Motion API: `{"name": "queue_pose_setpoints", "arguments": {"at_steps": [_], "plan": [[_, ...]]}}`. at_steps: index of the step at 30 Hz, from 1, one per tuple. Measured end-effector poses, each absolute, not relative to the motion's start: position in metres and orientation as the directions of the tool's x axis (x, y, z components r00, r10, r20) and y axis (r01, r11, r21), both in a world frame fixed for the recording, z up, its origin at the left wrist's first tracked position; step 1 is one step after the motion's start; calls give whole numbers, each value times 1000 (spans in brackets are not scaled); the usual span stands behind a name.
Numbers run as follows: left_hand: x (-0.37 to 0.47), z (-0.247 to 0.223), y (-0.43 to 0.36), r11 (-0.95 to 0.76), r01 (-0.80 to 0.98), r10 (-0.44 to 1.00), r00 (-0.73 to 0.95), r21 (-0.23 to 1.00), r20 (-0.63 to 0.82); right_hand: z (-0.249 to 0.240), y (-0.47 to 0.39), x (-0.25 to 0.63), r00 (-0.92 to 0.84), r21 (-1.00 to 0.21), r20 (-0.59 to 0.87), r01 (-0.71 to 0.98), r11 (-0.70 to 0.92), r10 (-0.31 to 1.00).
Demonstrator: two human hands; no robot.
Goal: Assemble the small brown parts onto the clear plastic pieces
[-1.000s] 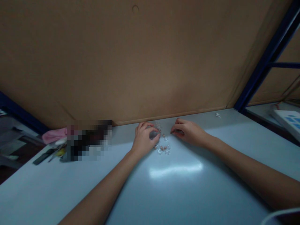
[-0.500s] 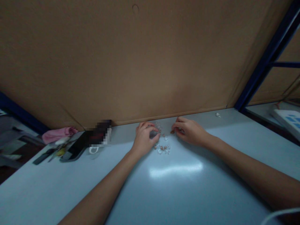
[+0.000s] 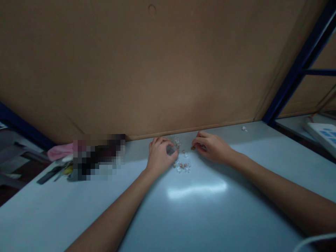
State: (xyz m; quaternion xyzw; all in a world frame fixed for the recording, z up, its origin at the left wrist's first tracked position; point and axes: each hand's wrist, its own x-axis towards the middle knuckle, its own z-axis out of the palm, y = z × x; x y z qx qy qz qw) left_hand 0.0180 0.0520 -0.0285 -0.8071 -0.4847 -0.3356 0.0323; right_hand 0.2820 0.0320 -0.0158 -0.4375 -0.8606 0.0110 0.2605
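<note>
Small clear plastic and copper-coloured pieces lie in a loose cluster [image 3: 183, 166] on the table, with more clear pieces [image 3: 177, 141] behind them. My left hand [image 3: 161, 154] rests at the left side of these pieces, its fingers curved and its thumb apart from them. In the shaded gap between thumb and fingers I see a greyish patch, too dim to make out. On the other side, my right hand [image 3: 208, 146] is closed in a pinch, with a small copper-brown piece [image 3: 193, 147] at its fingertips. A lone copper-and-clear piece [image 3: 184, 152] lies between the hands.
A brown cardboard panel [image 3: 168, 70] rises behind the table [image 3: 199, 217]. At left are a pink cloth [image 3: 61, 151], keys [image 3: 67, 170] and blurred-out items [image 3: 99, 157]. A small white piece [image 3: 244, 128] lies at back right, near a blue frame post [image 3: 286, 80].
My left hand has shifted slightly left, and the gap between its thumb and fingers looks a little wider. My right hand stays almost still with its copper-brown piece.
</note>
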Motion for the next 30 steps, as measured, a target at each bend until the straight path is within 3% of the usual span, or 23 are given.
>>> {"name": "queue_pose_setpoints", "arguments": {"at_steps": [8, 17, 30], "plan": [[17, -28, 52, -560, 786, 746, 340, 262, 573, -17, 33, 282, -480, -257, 449, 739, 623, 754], [25, -17, 41, -771, 600, 570, 505, 211, 649, -21, 33, 276, -536, -250, 525, 645, 722, 661], [26, -18, 42, -805, 553, 525, 499, 212, 689, -21, 33, 272, -547, -223, 547, 635, 740, 634]]}}
